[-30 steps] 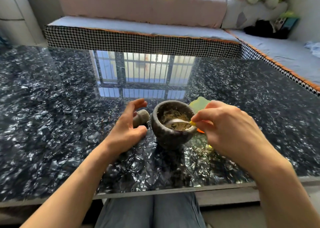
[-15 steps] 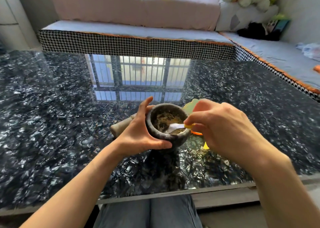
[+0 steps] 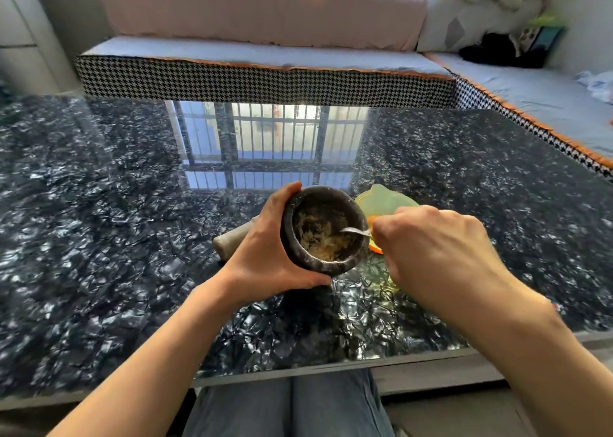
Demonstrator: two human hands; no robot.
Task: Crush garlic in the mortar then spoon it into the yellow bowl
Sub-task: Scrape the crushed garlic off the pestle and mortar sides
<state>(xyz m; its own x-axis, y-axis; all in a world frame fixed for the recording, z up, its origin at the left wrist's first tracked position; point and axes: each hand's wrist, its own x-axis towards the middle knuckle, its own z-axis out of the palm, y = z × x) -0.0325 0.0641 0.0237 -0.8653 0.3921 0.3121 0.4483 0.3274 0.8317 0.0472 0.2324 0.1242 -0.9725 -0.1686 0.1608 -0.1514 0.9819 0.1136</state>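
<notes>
Mortar (image 3: 323,264) sits at frame centre, tipped toward the camera, with the left hand (image 3: 265,254) wrapped around its left side. Crushed garlic (image 3: 323,239) clings inside. The right hand (image 3: 438,254) pinches a spoon (image 3: 355,231) dipping into it. The yellow bowl (image 3: 384,201) shows just behind, right of the mortar; a pestle (image 3: 232,240) lies left on the table (image 3: 99,221).

Both forearms are showing bare from the bottom of the frame up to the wrists, with no sleeves covering them. The left hand (image 3: 265,254) and the right hand (image 3: 441,254) are wearing no gloves, rings, watch or bracelets. Tendons are standing out across the back of the right hand. Below the table edge, the person's legs are wearing grey-blue trousers (image 3: 292,406), the fabric lying smooth over both thighs.
</notes>
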